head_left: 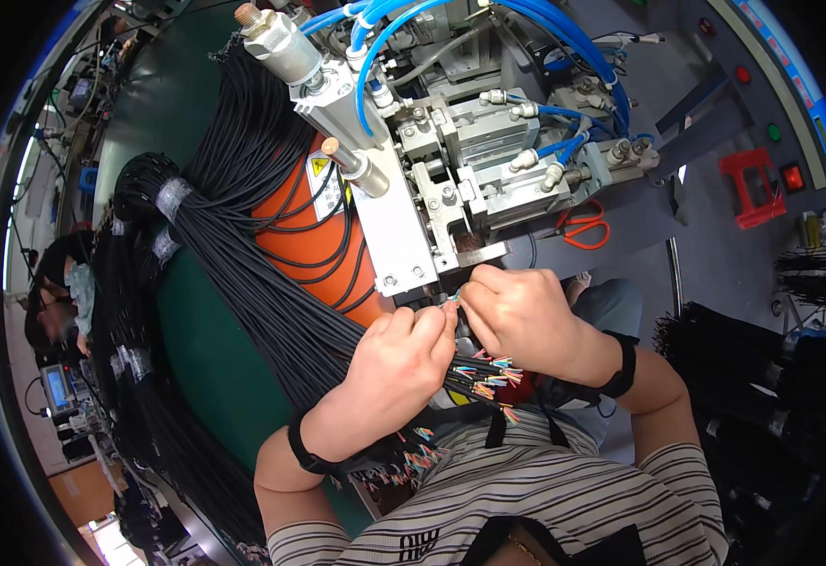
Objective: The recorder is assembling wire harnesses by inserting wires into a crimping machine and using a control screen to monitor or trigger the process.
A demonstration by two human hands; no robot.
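Note:
My left hand (401, 357) and my right hand (532, 319) meet at the front of a metal machine (469, 170), fingertips nearly touching. Both are closed in a pinch on thin coloured wires (452, 299), of which only a small greenish bit shows between the fingers. A thick bundle of black cables (262, 274) runs from the upper left down under my left hand. Beneath my hands, cable ends (483, 375) fan out with stripped red, yellow, blue and white wires. Each of my wrists carries a black band.
Blue air hoses (564, 38) arch over the machine. Red-handled scissors (583, 226) lie right of it, near a red stand (750, 189). An orange surface (314, 245) lies under the cables on the green table (205, 349). More black cable bundles (734, 363) hang at the right.

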